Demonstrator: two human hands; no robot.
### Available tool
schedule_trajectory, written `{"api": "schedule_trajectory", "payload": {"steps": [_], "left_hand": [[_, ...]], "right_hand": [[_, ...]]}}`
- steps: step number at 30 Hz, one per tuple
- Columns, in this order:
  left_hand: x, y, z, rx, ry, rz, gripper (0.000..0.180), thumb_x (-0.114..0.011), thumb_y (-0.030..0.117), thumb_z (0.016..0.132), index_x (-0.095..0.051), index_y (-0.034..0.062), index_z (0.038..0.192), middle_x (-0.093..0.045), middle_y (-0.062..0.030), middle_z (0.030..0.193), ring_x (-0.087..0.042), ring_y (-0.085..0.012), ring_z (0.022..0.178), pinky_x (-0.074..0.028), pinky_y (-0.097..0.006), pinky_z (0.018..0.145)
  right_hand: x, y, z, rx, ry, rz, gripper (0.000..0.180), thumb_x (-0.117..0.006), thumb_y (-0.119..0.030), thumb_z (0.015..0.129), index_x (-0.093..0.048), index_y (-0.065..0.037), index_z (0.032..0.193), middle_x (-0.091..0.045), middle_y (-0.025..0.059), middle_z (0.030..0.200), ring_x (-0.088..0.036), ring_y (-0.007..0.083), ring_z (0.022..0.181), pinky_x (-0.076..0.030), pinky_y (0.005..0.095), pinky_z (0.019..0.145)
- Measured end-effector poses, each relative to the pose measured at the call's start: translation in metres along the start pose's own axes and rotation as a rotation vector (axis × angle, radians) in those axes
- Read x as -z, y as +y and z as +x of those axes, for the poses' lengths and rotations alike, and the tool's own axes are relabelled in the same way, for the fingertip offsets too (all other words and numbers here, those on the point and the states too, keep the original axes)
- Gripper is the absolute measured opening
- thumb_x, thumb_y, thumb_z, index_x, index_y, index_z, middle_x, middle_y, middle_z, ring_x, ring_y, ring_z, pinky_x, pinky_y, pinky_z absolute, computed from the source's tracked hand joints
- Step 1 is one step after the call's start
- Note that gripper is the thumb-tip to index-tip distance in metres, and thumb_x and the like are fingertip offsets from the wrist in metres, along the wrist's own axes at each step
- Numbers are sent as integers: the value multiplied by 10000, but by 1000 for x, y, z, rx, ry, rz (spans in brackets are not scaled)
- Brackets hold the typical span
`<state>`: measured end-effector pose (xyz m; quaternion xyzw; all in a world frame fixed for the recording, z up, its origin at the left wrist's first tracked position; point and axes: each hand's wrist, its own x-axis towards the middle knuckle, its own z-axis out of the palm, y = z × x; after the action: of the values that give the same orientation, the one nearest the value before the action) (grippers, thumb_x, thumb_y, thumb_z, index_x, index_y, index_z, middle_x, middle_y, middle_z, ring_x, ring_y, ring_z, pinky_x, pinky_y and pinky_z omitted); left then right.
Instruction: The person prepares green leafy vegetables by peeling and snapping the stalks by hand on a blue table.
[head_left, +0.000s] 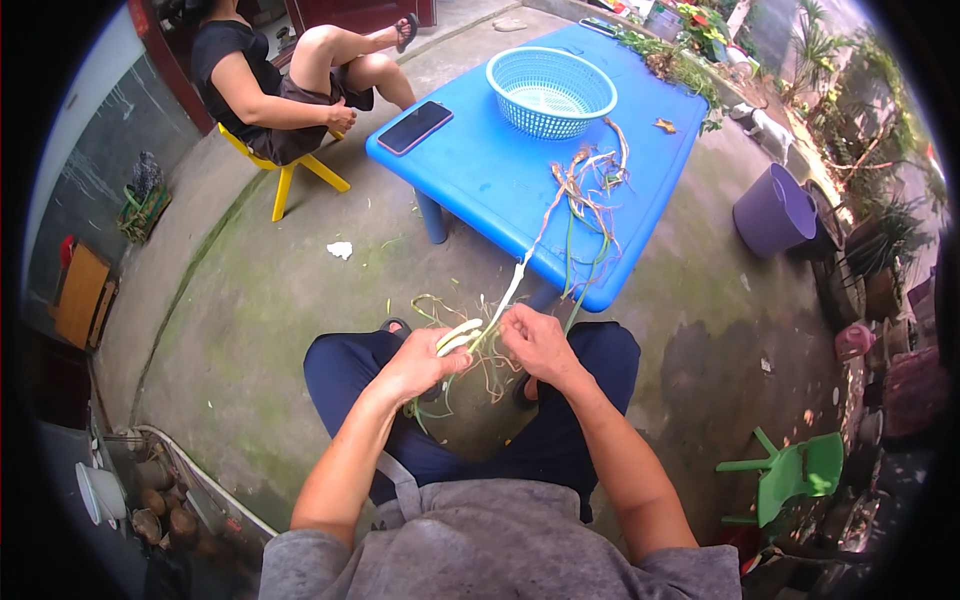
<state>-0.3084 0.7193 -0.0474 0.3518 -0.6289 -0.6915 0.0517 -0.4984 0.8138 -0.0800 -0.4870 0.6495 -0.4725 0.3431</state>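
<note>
My left hand [427, 362] is closed round a few pale stalks that look like scallions [458, 337], their cut-looking white ends sticking up past the thumb. A longer white stalk [513, 287] slants from between my hands to the near edge of the blue table. Just right of the stalks, my right hand [537, 343] is closed with its fingers pinched together; what they grip, if anything, is hidden. Stringy scraps and thin peelings [490, 365] hang and lie beneath both hands. On the tabletop lies a loose bunch of unpeeled stalks with dry brownish skins [577, 185].
The blue table [470, 185] carries a light-blue basket [552, 92], a phone [415, 127] and greens [665, 65] at its far right. A person sits on a yellow chair [285, 185] at upper left. A purple bucket [775, 212] and green chair [800, 475] stand to the right.
</note>
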Motion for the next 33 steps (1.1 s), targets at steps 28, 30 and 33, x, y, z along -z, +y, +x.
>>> {"api": "schedule_trajectory", "payload": {"steps": [28, 30, 33], "left_hand": [[2, -21, -25, 100, 32, -305, 130, -668, 147, 852, -610, 31, 854, -570, -3, 681, -360, -17, 412, -235, -185, 370], [12, -28, -30, 78, 81, -393, 143, -657, 163, 867, -619, 25, 853, -570, -7, 669, -344, -15, 402, -240, -187, 358], [23, -31, -34, 98, 93, -506, 149, -638, 152, 881, -608, 9, 854, -572, -28, 679, -331, -9, 389, -240, -181, 352]], "right_hand": [[23, 13, 29, -366, 93, 1208, 99, -450, -163, 954, -489, -99, 889, -300, -76, 506, -271, 45, 388, -281, 207, 366], [48, 19, 33, -324, 183, 1239, 83, -472, -156, 938, -505, -91, 898, -298, -76, 503, -261, 44, 388, -260, 208, 349], [60, 18, 33, -329, 316, 1112, 107, -464, -182, 950, -517, -90, 939, -338, -47, 532, -284, 71, 386, -258, 226, 346]]}}
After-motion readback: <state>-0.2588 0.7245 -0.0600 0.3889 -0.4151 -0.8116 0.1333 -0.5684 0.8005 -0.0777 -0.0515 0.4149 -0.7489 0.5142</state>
